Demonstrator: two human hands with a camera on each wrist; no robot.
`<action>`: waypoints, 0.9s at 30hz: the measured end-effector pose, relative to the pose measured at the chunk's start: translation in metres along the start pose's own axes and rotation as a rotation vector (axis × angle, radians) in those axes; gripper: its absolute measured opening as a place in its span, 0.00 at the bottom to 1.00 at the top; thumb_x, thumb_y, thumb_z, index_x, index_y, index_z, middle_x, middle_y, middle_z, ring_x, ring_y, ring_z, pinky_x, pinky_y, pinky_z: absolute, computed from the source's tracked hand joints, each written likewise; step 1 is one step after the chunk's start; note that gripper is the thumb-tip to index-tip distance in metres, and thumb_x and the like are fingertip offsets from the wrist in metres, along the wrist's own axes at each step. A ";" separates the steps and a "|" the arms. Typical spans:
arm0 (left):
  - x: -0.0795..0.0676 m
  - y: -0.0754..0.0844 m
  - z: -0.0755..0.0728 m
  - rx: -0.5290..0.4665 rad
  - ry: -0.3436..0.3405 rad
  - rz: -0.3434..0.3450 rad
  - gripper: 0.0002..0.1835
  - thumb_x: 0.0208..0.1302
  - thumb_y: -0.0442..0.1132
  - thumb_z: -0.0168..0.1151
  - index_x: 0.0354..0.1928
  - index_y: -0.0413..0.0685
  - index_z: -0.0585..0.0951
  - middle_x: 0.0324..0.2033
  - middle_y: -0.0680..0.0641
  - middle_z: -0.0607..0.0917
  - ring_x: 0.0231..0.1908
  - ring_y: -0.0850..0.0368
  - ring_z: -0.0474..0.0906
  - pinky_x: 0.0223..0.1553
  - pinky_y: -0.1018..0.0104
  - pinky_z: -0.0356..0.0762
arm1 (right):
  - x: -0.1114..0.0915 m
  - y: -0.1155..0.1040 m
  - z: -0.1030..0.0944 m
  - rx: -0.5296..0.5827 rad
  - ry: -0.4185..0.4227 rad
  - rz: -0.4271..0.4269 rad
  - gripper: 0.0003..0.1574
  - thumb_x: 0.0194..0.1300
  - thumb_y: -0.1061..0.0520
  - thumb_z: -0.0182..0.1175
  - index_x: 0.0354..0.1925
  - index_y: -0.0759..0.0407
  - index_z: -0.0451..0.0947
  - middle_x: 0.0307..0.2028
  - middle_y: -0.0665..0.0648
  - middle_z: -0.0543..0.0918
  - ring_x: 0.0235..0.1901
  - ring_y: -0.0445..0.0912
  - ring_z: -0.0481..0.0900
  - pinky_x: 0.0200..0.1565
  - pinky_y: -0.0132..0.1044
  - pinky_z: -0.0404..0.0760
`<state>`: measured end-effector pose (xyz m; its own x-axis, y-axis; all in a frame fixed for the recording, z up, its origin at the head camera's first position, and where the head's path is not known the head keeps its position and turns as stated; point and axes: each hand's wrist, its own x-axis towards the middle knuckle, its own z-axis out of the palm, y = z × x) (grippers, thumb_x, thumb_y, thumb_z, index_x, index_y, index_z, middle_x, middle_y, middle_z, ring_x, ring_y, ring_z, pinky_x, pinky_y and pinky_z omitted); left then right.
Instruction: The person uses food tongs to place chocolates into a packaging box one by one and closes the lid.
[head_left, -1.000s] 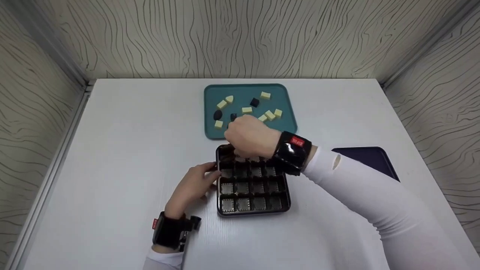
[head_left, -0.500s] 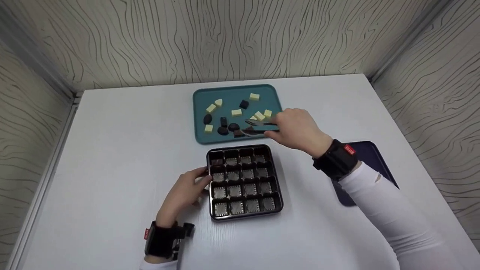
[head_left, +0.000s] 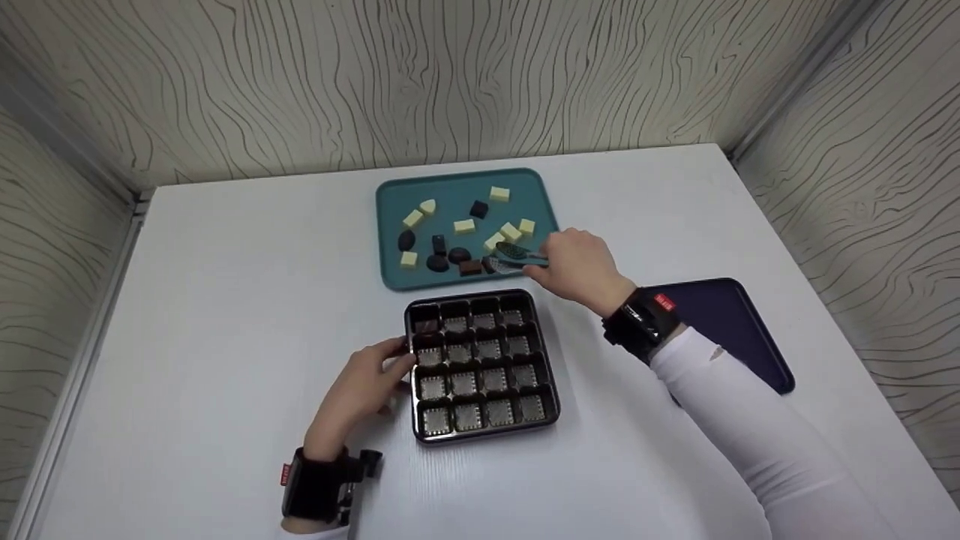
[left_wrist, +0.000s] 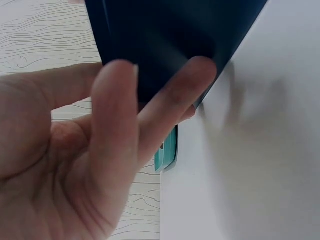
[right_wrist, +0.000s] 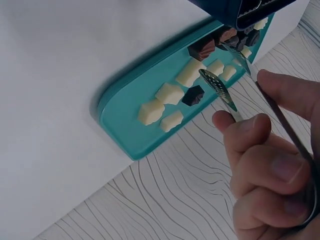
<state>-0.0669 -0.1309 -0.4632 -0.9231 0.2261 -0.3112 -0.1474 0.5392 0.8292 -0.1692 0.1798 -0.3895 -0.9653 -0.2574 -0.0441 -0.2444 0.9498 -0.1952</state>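
Note:
My right hand (head_left: 581,266) grips metal tongs (head_left: 512,251) over the teal tray (head_left: 450,191). Their perforated tips stand apart; one is close to a dark brown chocolate (head_left: 490,265) near the tray's front edge, and I cannot tell if they touch. In the right wrist view, fingers and thumb wrap the tongs' arms. My left hand (head_left: 367,382) rests against the left side of a dark, divided box (head_left: 487,433), its fingers lying fairly straight on the wall (left_wrist: 160,45) in the left wrist view. A brown chocolate (head_left: 426,326) sits in the box's back-left compartment.
White chocolates (head_left: 464,226), dark ones and another brown one (head_left: 470,267) lie loose on the tray, behind the box. To the right, a navy tray or lid (head_left: 720,315) lies partly under my right forearm. Patterned walls stand at the back and sides.
My right hand has moved from above the box's back compartments to the tray's front right, uncovering the brown chocolate in the box. The tongs' tips have drawn nearer the front chocolates. My left hand stays put.

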 end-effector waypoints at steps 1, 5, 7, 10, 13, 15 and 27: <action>0.000 0.000 0.000 0.002 0.000 0.004 0.26 0.79 0.42 0.58 0.73 0.40 0.75 0.65 0.35 0.83 0.17 0.57 0.78 0.27 0.64 0.80 | 0.001 -0.001 0.001 0.000 -0.003 0.005 0.39 0.69 0.45 0.69 0.15 0.48 0.53 0.17 0.45 0.53 0.20 0.43 0.57 0.24 0.35 0.52; -0.001 0.001 0.000 0.007 0.001 0.020 0.26 0.79 0.43 0.58 0.73 0.39 0.75 0.65 0.35 0.84 0.16 0.59 0.76 0.32 0.64 0.81 | 0.006 -0.005 0.003 -0.010 -0.022 0.022 0.39 0.69 0.44 0.69 0.15 0.49 0.54 0.17 0.45 0.54 0.20 0.42 0.57 0.23 0.35 0.53; -0.002 0.001 0.000 0.011 0.000 0.024 0.26 0.79 0.42 0.57 0.73 0.39 0.75 0.65 0.35 0.84 0.16 0.59 0.76 0.33 0.63 0.81 | 0.008 -0.005 0.004 -0.023 -0.036 0.025 0.39 0.69 0.44 0.69 0.15 0.49 0.54 0.16 0.45 0.54 0.19 0.42 0.58 0.22 0.35 0.55; -0.002 0.001 0.001 0.014 0.000 0.020 0.25 0.79 0.42 0.57 0.73 0.39 0.75 0.65 0.35 0.84 0.16 0.59 0.76 0.34 0.63 0.81 | 0.010 -0.004 0.006 -0.040 -0.042 0.025 0.39 0.69 0.44 0.69 0.14 0.49 0.53 0.15 0.45 0.54 0.18 0.42 0.58 0.21 0.35 0.56; -0.002 0.000 0.001 0.022 0.002 0.016 0.26 0.79 0.43 0.58 0.72 0.39 0.75 0.65 0.35 0.84 0.17 0.59 0.76 0.35 0.63 0.82 | 0.011 -0.003 0.007 -0.056 -0.031 0.022 0.39 0.68 0.45 0.69 0.14 0.49 0.53 0.15 0.45 0.53 0.17 0.42 0.58 0.20 0.35 0.56; -0.002 0.000 0.001 0.023 0.005 0.016 0.26 0.79 0.43 0.58 0.72 0.39 0.75 0.65 0.35 0.84 0.17 0.58 0.76 0.35 0.63 0.81 | 0.013 -0.002 0.006 -0.066 -0.028 0.017 0.40 0.68 0.45 0.69 0.14 0.50 0.53 0.15 0.45 0.53 0.17 0.42 0.58 0.20 0.36 0.56; -0.001 0.001 0.000 0.014 0.000 -0.012 0.26 0.79 0.42 0.58 0.73 0.40 0.74 0.66 0.36 0.83 0.18 0.57 0.77 0.22 0.64 0.79 | 0.024 -0.003 0.003 -0.092 -0.087 -0.014 0.36 0.68 0.47 0.68 0.16 0.50 0.55 0.15 0.45 0.55 0.19 0.43 0.61 0.21 0.36 0.61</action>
<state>-0.0663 -0.1301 -0.4624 -0.9213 0.2198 -0.3209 -0.1533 0.5530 0.8190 -0.1913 0.1706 -0.3929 -0.9512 -0.2810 -0.1274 -0.2686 0.9574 -0.1063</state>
